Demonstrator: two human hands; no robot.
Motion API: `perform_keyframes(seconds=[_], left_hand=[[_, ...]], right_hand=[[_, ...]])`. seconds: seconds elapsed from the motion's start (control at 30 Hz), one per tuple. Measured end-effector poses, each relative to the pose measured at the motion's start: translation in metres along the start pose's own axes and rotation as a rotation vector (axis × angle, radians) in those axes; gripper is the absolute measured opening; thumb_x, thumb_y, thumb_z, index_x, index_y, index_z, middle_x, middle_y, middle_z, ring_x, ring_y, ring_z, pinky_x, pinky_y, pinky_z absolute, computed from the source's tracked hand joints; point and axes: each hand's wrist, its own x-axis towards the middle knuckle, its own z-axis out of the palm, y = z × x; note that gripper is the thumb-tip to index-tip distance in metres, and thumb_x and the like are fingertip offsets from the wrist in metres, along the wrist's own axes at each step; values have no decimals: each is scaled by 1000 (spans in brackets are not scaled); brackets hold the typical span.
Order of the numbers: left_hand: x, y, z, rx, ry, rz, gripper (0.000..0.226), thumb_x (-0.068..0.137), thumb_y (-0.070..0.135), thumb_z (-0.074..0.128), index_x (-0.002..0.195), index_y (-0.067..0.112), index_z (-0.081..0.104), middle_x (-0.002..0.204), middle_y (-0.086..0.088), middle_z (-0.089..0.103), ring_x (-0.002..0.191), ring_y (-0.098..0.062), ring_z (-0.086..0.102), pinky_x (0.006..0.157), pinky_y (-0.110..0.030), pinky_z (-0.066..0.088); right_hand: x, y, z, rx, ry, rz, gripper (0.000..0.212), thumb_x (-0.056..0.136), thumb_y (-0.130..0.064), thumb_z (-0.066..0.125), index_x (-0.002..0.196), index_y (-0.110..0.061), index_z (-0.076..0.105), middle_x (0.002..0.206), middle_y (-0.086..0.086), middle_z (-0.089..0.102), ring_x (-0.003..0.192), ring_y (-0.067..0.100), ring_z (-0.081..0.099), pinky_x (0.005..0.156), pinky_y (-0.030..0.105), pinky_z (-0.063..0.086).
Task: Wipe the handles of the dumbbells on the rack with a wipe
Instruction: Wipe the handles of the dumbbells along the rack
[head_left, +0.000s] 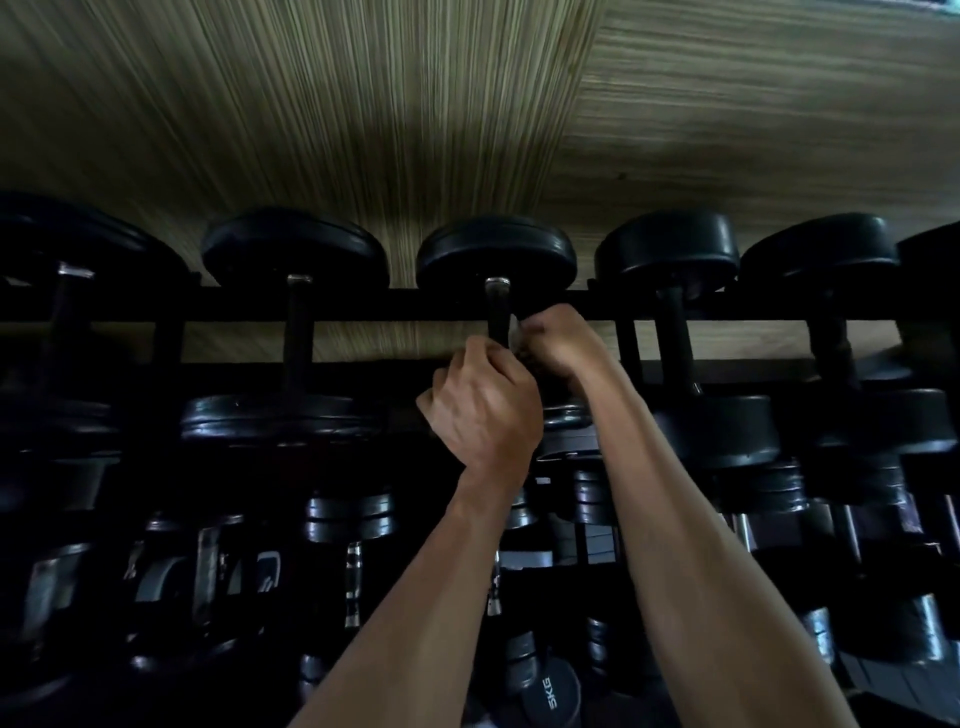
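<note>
Black dumbbell handle (497, 312) runs front-to-back, gripped by both hands.

matt black rubbery dumbbell heads (496, 254), streaked wood-grain wall (363, 104), dark metal rack (363, 306)

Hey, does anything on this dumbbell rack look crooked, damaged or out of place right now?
Nothing stands out. The black round-headed dumbbells sit in an even row on the black metal rack. The left hand and right hand both curl around one dark handle. The lower tiers are too dim to judge.
</note>
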Motion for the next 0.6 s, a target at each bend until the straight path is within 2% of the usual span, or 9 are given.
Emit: perform_keyframes(seconds=[0.07, 0.2, 0.3, 0.4, 0.47, 0.6], left_hand=[[-1, 0, 1, -1, 12, 12, 29, 89, 25, 41, 85, 22, 69, 71, 4, 70, 75, -21, 64, 79, -37, 43], [2, -2, 2, 4, -33, -7, 30, 92, 28, 39, 88, 24, 68, 76, 6, 71, 78, -18, 64, 82, -38, 43], [1, 1, -1, 3, -51, -1, 32, 91, 30, 36, 88, 25, 68, 78, 6, 71, 79, -18, 64, 83, -37, 41], [1, 1, -2, 5, -47, 3, 38, 89, 32, 31, 88, 26, 68, 79, 8, 70, 79, -16, 63, 83, -36, 40], [1, 1, -2, -1, -43, 9, 39, 88, 32, 29, 88, 27, 68, 79, 9, 70, 79, -15, 64, 82, -35, 41], [2, 2, -3, -9, -23, 18, 38, 87, 32, 30, 87, 27, 67, 78, 11, 70, 78, -13, 64, 80, -32, 36]], right_hand=[[1, -1, -3, -21, -8, -7, 27, 95, -12, 58, 77, 3, 71, 74, 16, 65, 68, 27, 62, 63, 35, 47], [2, -19, 0, 2, 125, -108, 41, 102, -24, 56, 65, -11, 66, 60, 1, 59, 56, 11, 57, 51, 18, 43], [-6, -15, -2, -98, 86, -107, 44, 102, -18, 54, 61, -11, 63, 61, -2, 59, 58, 6, 55, 48, 11, 37], [-8, -9, -5, -149, 15, -91, 35, 100, -12, 52, 75, -1, 73, 67, 2, 65, 68, 14, 63, 51, 13, 40], [-2, -12, -4, -115, 72, -106, 37, 103, -20, 53, 79, 2, 73, 62, 0, 59, 59, 9, 55, 42, 8, 34], [8, -20, 0, -19, 150, -174, 36, 104, -25, 53, 84, -3, 73, 61, -6, 56, 55, -1, 48, 45, 6, 35]])
